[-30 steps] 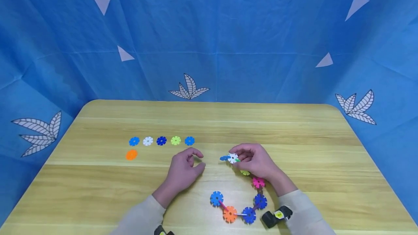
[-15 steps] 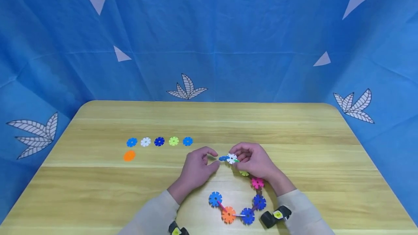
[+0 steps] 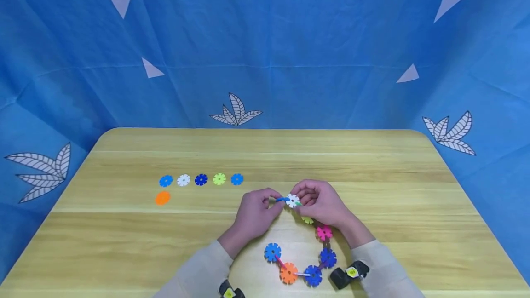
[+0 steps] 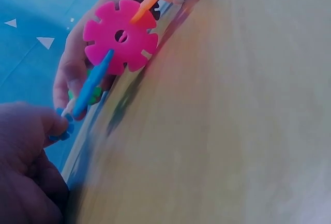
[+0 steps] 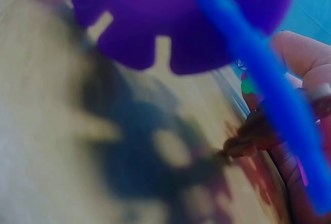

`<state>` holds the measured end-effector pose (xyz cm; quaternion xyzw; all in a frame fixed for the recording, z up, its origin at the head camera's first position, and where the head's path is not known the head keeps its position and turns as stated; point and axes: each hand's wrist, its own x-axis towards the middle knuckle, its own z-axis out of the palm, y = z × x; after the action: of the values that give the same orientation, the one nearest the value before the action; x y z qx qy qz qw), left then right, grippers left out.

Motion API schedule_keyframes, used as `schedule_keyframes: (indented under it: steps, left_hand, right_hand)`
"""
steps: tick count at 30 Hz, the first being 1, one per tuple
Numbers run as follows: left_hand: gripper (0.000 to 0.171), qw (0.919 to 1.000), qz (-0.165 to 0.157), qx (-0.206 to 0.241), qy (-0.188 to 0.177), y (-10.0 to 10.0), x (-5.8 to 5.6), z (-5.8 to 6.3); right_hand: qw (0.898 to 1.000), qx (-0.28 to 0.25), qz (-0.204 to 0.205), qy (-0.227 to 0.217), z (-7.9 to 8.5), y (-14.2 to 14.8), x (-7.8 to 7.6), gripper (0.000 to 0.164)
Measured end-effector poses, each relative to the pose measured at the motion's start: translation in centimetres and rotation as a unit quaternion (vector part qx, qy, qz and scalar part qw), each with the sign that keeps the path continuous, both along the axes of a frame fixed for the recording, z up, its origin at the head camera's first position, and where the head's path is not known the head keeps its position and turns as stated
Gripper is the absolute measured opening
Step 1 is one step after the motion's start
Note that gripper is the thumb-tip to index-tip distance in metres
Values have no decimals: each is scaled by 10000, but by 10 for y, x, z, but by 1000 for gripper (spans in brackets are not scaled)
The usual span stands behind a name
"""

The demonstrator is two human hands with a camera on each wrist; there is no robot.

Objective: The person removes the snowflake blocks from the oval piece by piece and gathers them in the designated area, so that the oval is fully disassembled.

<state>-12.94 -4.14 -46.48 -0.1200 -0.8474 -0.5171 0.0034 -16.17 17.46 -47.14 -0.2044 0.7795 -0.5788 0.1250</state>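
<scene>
A chain of slotted plastic snowflake discs curves over the table in the head view. My left hand point(image 3: 254, 215) pinches the blue snowflake disc point(image 3: 282, 199) at the chain's far end. That blue disc point(image 4: 63, 131) also shows between thumb and finger in the left wrist view. It is slotted into a white disc point(image 3: 292, 200). Just right of the white one, my right hand point(image 3: 327, 203) grips the chain at a green disc point(image 3: 299, 203), mostly covered by fingers. Below the right hand the chain runs on through lime point(image 3: 308, 220) and pink discs point(image 3: 325, 232).
The chain's near part bends left through dark blue point(image 3: 328, 258) and orange discs point(image 3: 288, 273) to a light blue disc point(image 3: 272, 252). Several loose discs lie in a row at the left, including a white one point(image 3: 184, 180), with an orange disc point(image 3: 163, 197) below. Blue cloth point(image 3: 269, 49) hangs behind.
My left hand has moved right to the chain's end, and its thumb and finger have closed on the blue disc. My right hand keeps its grip nearly in place.
</scene>
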Motion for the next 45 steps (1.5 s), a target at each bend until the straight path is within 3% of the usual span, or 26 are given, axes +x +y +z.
schedule_keyframes:
  steps: [15, 20, 36, 45]
  left_hand:
    - [4, 10000, -18, -42, -7, 0, 3, 2]
    - [5, 9999, 109, -41, 4, -1, 5, 2]
    - [7, 9995, 188, -68, 261, -4, 5, 0]
    - [6, 9998, 114, 165, 4, -4, 7, -1]
  right_hand:
    - [10000, 16, -58, 37, 1, -4, 1, 33]
    - [9999, 71, -85, 16, 1, -5, 1, 33]
    - [10000, -13, -1, 99, 1, -4, 2, 32]
    - [9996, 97, -64, 264, 4, -4, 4, 36]
